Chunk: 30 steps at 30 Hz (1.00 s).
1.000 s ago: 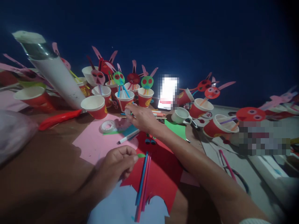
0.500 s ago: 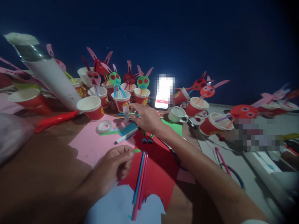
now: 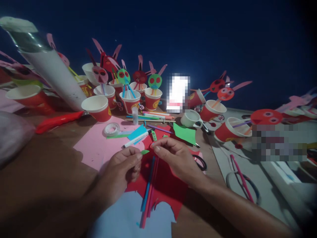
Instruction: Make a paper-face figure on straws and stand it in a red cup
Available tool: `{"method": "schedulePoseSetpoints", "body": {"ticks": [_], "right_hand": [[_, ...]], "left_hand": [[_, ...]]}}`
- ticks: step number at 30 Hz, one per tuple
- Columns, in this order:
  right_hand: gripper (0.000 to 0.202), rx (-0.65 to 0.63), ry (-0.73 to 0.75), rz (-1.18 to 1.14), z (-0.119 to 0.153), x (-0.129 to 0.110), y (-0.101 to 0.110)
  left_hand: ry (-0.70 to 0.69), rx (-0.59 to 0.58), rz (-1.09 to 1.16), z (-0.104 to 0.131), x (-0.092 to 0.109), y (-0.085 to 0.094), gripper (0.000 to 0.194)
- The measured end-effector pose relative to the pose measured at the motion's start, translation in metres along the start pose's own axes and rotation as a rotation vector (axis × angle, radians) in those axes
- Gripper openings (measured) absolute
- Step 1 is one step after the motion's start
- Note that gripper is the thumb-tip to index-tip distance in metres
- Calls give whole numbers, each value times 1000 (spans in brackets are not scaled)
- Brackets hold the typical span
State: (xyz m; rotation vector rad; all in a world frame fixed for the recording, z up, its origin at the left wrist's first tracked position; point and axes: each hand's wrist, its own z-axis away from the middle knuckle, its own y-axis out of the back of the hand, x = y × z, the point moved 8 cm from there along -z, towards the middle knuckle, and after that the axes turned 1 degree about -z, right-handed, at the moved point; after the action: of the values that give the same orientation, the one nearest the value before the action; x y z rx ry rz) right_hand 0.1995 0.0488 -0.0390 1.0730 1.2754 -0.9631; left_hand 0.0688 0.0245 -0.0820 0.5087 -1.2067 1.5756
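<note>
"Green paper slip (image 3: 145, 152): where do we have it?"

"Pinched between the thumb and fingers of our left hand (image 3: 123, 167), just above the red sheet (image 3: 170, 190)."

"And our right hand (image 3: 177, 158)?"

"At three o'clock from the slip, thumb and fingertips drawn close together. Whether they grip anything, we can't tell."

"What crowds us?"

"Straws (image 3: 148, 198) run towards six o'clock, across the red sheet and onto a pale sheet (image 3: 131, 215). Our right hand hides part of the red sheet, and black loop handles (image 3: 204, 162) show just beyond it."

"Up at eleven?"

"A white marker (image 3: 136, 139), lying across a blue scrap (image 3: 141, 130). Towards ten we see a tape roll (image 3: 112, 134) on the pink sheet (image 3: 92, 148)."

"Further out?"

"A small clear tube (image 3: 135, 117) is upright between eleven and twelve, with a red cup (image 3: 130, 103) behind it, straws and a green paper face (image 3: 123, 76) rising from it. At two, a white mug (image 3: 190, 118) stands beside a green sheet (image 3: 184, 133)."
</note>
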Motion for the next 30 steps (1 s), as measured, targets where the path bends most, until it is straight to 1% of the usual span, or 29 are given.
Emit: {"method": "schedulePoseSetpoints", "body": {"ticks": [3,5,9,12,15,19,26,28,30], "right_hand": [[10,-7,34,99,4,-5,7],[10,-28,11,91,8,-2,8],[11,-51,-107,-59,16,14,2],[11,-42,-175,-169,19,23,-4],[14,-13,-216,-265,19,28,-8],[18,-5,-231,-333,19,29,-13],[16,-16,-216,-284,18,26,-9],[14,-67,-215,-233,17,24,-9],[13,-153,-217,-152,18,22,-11]], "left_hand": [[8,4,-50,0,-2,0,20],[7,-6,-70,1,-4,-1,20],[-7,-22,-75,1,-5,-4,22],[12,-20,-78,1,-10,-5,23],[50,-12,-79,1,-15,-6,23],[93,13,-90,2,-21,-7,24],[108,-6,-152,5,-23,-5,23],[88,-13,-188,4,-21,-2,21],[48,-23,-235,4,-16,1,18]]}}
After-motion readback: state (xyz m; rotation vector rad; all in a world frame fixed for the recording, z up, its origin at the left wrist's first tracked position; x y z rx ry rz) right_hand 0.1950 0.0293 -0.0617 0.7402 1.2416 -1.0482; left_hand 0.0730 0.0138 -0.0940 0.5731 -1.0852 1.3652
